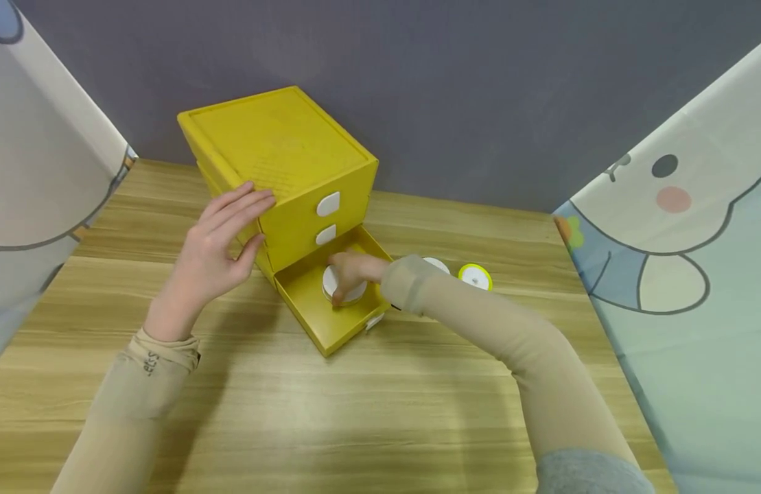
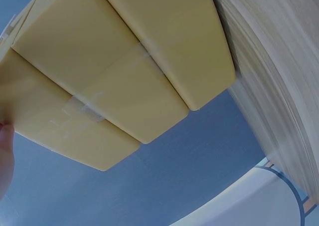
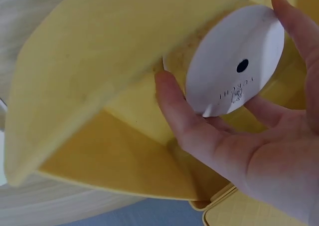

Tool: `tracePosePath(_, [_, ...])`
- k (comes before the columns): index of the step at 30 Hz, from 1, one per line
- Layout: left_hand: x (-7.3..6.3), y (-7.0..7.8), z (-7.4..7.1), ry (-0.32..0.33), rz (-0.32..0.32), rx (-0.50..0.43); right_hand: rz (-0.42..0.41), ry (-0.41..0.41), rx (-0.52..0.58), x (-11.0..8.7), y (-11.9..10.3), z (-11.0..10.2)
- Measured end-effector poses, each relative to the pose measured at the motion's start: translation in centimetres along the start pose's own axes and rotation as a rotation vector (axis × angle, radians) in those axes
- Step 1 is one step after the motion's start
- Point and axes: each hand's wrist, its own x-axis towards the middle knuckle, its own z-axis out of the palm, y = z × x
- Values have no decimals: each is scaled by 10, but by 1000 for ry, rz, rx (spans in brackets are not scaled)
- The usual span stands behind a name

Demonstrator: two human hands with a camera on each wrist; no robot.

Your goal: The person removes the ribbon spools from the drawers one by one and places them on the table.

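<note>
A yellow drawer cabinet (image 1: 281,140) stands on the wooden table, its bottom drawer (image 1: 309,315) pulled out. My left hand (image 1: 213,250) rests at the cabinet's upper left edge, fingers extended over the top; its fingertip (image 2: 6,136) just shows in the left wrist view. Inside the drawer, my right hand (image 1: 349,271) grips a white ribbon spool (image 3: 234,61) by its rim, thumb and fingers spread around it. The spool's face carries a dark centre hole and small print. In the right wrist view it stands tilted close to the drawer wall (image 3: 99,86).
Right of the drawer, a yellow-edged spool (image 1: 475,277) lies on the table (image 1: 355,412). Beside it another white spool (image 1: 438,264) is partly hidden by my right sleeve. A dark wall (image 1: 479,103) rises behind the cabinet, and printed cartoon cloths (image 1: 695,343) hang at both sides.
</note>
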Motion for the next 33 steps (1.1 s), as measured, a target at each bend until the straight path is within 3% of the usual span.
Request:
tracePosePath(4, [0,0,0,5,2,1,-36,27,-1,-2,0,0])
tracePosePath(12, [0,0,1,12,3,3,-98,59,18,-34,0,-22])
tracePosePath(18, [2,0,2,14,-3,-1,-104,75,215,-69,15,-47])
tracePosePath(25, [1,-2,2,21,-13,-4,-101,171,295,-107,56,-71])
tracePosePath(33, [2,-3,2,0,-12,-5,62,258,344,-148,126,-73])
